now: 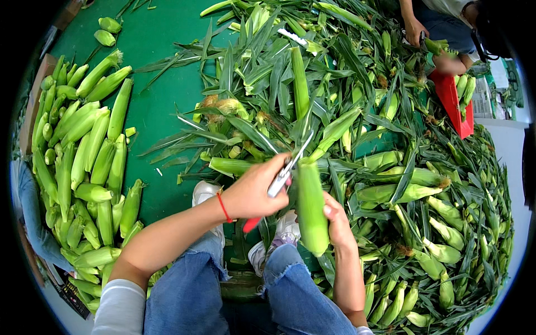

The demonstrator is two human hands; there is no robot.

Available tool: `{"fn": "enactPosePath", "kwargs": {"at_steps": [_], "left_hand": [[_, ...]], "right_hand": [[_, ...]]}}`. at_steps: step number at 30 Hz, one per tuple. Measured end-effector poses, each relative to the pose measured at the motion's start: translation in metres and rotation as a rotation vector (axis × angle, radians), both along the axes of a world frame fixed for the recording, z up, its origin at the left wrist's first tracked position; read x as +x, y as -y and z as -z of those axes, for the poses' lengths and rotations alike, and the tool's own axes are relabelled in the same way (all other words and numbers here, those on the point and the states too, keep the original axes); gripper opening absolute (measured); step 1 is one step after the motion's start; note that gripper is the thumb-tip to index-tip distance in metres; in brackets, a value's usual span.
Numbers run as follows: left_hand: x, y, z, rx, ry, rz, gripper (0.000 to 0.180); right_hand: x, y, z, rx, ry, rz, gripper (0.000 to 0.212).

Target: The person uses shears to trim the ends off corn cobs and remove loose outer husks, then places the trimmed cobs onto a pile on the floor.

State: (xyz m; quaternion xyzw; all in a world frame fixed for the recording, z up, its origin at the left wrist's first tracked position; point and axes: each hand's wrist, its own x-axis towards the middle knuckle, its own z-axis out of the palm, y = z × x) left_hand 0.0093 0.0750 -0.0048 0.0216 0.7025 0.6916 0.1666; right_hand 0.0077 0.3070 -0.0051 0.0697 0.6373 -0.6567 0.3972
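In front of my knees, my right hand [336,220] is closed around an ear of corn in its green husk [312,209]. The ear's tip points down toward me, and its stalk end is up, with leaves spreading above it. My left hand [259,187] grips pruning shears [277,183] with silver metal and a red handle end. Their blades reach up beside the ear's stalk end; whether they touch it I cannot tell. Part of the shears' handle is hidden by my left hand's fingers.
A heap of trimmed corn ears [84,139] lies at the left on a green floor [162,106]. Loose husk leaves [268,72] cover the far middle. More unhusked ears [402,192] and leaves pile up on the right. Another person's hand [414,30] works at the far right, near a red container [451,109].
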Motion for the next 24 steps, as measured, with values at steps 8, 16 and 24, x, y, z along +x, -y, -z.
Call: {"fn": "enactPosePath", "kwargs": {"at_steps": [8,16,24], "left_hand": [[-0.014,0.004,-0.002,0.085,0.119,-0.231,0.040],[-0.017,-0.001,-0.011,0.326,0.221,-0.300,0.032],[-0.011,-0.015,-0.028,0.561,0.278,-0.362,0.037]], "right_hand": [[-0.001,0.004,0.002,-0.052,-0.133,0.078,0.072],[0.007,0.032,-0.013,0.492,-0.728,-0.304,0.067],[-0.001,0.082,-0.009,0.296,-0.908,0.243,0.036]]}}
